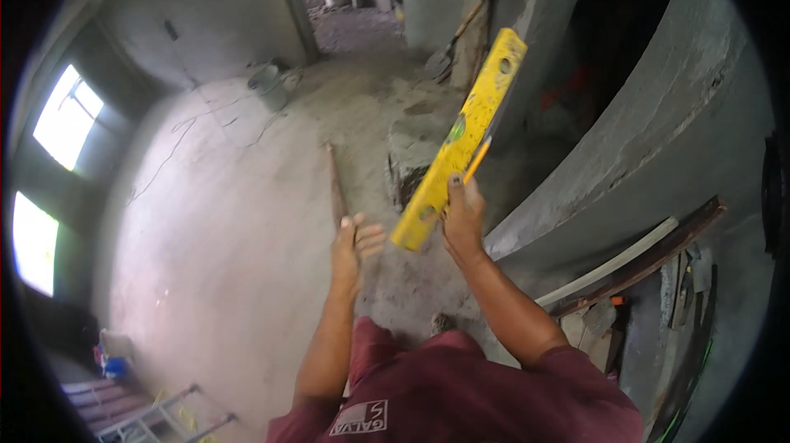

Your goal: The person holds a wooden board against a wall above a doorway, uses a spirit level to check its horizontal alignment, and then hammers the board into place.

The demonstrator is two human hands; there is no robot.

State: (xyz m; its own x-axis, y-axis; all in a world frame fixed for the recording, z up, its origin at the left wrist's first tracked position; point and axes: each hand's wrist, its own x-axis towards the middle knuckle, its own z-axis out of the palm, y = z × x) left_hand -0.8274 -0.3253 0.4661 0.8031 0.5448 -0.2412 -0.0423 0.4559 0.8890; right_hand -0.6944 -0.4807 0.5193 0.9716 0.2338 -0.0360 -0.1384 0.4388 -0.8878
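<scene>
My right hand is closed around the lower part of a yellow spirit level, which is tilted with its upper end away to the right. Its face is spotted with grime, and a green vial shows near the middle. A yellow pencil sticks up from the same hand, beside the level's edge. To the left of the level's lower end, my left hand is open with its fingers stretched apart, slightly blurred, and touches nothing.
Ahead on the concrete floor stand a rough block and a long narrow wooden strip. Farther off are a bucket, a loose cord and a leaning shovel. Boards lie along the right wall; a ladder is lower left.
</scene>
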